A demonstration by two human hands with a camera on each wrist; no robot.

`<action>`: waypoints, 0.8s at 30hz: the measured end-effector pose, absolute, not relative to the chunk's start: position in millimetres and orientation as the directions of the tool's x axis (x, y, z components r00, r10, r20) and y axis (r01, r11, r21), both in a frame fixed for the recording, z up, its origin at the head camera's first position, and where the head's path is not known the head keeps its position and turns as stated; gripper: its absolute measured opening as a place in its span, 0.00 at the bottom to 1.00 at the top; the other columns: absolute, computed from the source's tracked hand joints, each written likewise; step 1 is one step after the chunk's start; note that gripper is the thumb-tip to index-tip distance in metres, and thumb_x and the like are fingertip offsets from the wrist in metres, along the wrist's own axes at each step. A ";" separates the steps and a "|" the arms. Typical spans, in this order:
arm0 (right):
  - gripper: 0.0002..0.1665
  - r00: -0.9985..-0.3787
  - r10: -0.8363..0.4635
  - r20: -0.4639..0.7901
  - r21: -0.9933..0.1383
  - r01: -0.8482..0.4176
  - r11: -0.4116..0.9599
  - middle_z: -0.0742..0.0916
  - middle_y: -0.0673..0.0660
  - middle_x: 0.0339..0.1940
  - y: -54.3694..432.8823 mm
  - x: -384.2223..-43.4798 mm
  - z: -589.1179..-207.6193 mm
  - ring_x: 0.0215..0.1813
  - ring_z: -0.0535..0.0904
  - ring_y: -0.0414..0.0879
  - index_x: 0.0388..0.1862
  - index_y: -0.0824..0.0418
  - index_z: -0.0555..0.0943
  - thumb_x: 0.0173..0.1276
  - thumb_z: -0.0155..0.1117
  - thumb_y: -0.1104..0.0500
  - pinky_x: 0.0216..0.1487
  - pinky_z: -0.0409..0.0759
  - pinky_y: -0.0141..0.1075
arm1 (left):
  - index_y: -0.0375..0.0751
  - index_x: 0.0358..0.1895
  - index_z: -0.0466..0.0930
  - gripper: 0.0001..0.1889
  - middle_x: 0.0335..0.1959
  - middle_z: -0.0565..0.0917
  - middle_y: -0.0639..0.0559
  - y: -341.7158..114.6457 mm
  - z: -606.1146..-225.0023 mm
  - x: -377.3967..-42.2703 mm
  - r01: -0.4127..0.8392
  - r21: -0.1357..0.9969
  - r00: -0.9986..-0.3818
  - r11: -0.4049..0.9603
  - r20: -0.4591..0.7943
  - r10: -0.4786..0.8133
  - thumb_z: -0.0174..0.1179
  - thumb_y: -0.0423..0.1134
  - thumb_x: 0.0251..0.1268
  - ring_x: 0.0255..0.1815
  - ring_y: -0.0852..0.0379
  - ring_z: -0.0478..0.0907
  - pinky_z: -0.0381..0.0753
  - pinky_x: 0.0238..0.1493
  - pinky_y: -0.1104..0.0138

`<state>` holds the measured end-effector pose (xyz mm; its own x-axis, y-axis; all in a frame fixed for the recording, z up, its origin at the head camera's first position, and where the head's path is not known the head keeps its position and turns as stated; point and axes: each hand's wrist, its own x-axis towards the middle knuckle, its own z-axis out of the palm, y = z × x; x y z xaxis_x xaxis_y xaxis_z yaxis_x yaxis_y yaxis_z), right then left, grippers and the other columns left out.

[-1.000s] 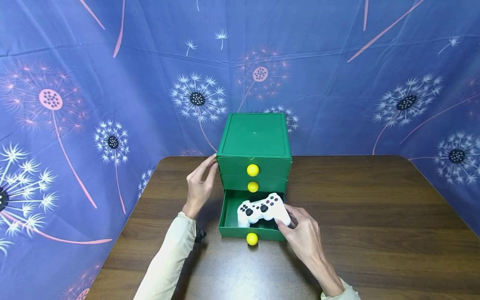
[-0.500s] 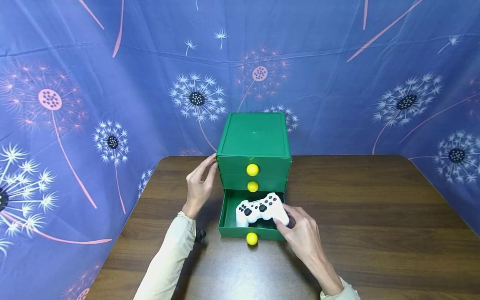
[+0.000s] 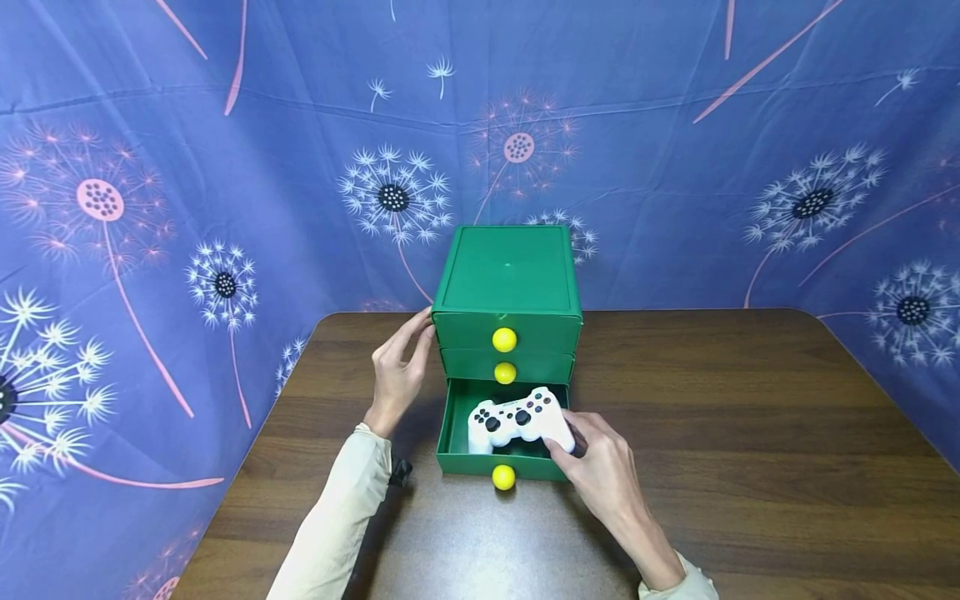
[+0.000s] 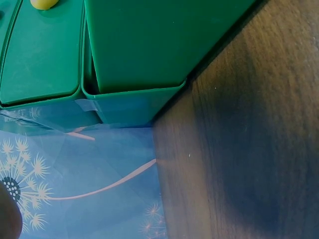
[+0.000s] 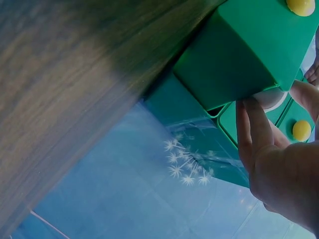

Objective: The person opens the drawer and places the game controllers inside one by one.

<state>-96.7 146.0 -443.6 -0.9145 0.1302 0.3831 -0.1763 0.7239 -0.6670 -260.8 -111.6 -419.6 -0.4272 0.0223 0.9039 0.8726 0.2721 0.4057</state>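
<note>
A white game controller (image 3: 510, 419) with black thumbsticks lies tilted over the pulled-out bottom drawer (image 3: 465, 463) of a green drawer cabinet (image 3: 508, 271). Its right grip is pinched between the thumb and fingers of my right hand (image 3: 606, 471). In the right wrist view, that hand (image 5: 284, 164) reaches over the drawer's side wall, which hides most of the controller. My left hand (image 3: 397, 375) touches the cabinet's upper left front edge with its fingertips. Only a blurred bit of a finger (image 4: 7, 216) shows in the left wrist view.
Yellow ball knobs sit on the drawer fronts, such as the top knob (image 3: 505, 340). The two upper drawers are closed. The cabinet stands on a brown wooden table (image 3: 735, 433), before a blue dandelion-print cloth (image 3: 637, 150).
The controller has shifted slightly left within the drawer, and my right hand has moved with it. My left hand stays in place at the cabinet's side.
</note>
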 end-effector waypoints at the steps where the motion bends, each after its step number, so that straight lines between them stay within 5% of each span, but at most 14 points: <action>1: 0.29 -0.915 0.131 0.382 -0.667 -0.175 0.725 0.87 0.65 0.47 145.9 -97.1 -443.7 0.41 0.87 0.55 0.56 0.71 0.86 0.55 0.84 0.66 0.41 0.90 0.50 | 0.27 0.57 0.84 0.19 0.53 0.87 0.38 -111.6 -419.4 -260.7 0.872 0.406 -0.428 0.273 0.904 0.022 0.64 0.15 0.63 0.48 0.44 0.88 0.85 0.55 0.64; 24: 0.26 -0.910 0.126 0.394 -0.671 -0.192 0.716 0.87 0.64 0.48 145.4 -96.6 -445.5 0.42 0.89 0.56 0.55 0.72 0.86 0.58 0.82 0.66 0.41 0.90 0.47 | 0.28 0.58 0.84 0.21 0.52 0.88 0.37 -111.9 -418.3 -259.4 0.870 0.403 -0.428 0.283 0.904 0.028 0.64 0.13 0.61 0.48 0.44 0.88 0.85 0.55 0.65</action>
